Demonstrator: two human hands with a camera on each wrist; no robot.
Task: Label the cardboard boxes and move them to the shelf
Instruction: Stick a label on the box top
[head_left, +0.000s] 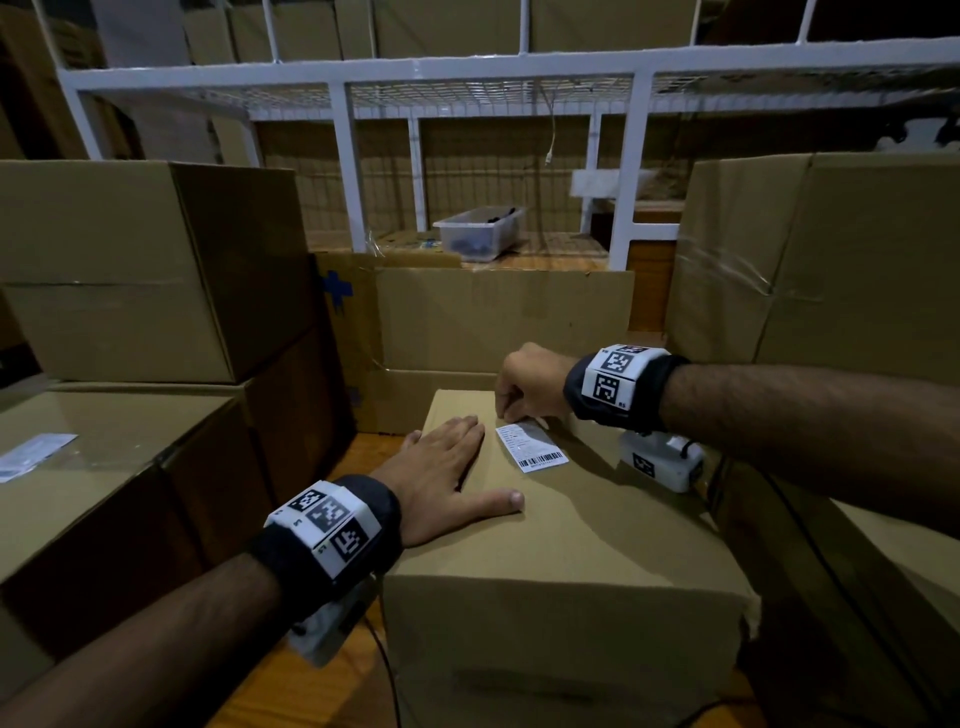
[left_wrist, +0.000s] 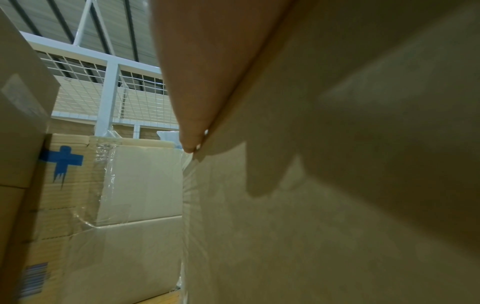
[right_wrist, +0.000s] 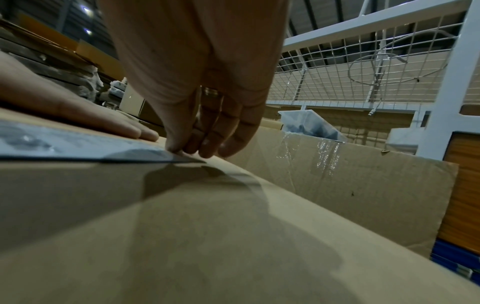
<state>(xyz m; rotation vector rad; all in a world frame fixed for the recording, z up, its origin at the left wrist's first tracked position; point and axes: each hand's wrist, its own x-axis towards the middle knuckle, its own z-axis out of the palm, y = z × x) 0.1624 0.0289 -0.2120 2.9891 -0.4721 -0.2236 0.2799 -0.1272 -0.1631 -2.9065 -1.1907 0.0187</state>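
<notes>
Left hand (head_left: 447, 467): we lay it flat, fingers straight, palm down on the top of the cardboard box (head_left: 561, 561) near that top's far left corner, steadying it.

Right hand (head_left: 530, 387): fingers curled down, tips pinching the far end of the label (head_left: 531, 447) against the box top near its far edge. In the right wrist view the fingertips (right_wrist: 182, 151) meet the label's corner; we cannot tell whether that corner is fully stuck down.

Label: white, barcode at its near end, lying slightly askew on the box top just beside our left fingertips.

Cardboard box: closed, standing on the wooden floor (head_left: 311, 691) in front of us, hemmed in by other cartons.

Shelf (head_left: 488, 67): white metal frame with wire mesh, beyond the cartons, well apart from the box. A clear plastic bin (head_left: 478, 234) sits on its lower level.

Progress, as we judge it: labelling of this box is under way, nearly complete; pressing the label smooth remains, then lifting the box to the shelf. A paper sheet (head_left: 34, 454) lies on a stacked carton (head_left: 119, 467) at left; whether the other cartons need labels we cannot tell.
</notes>
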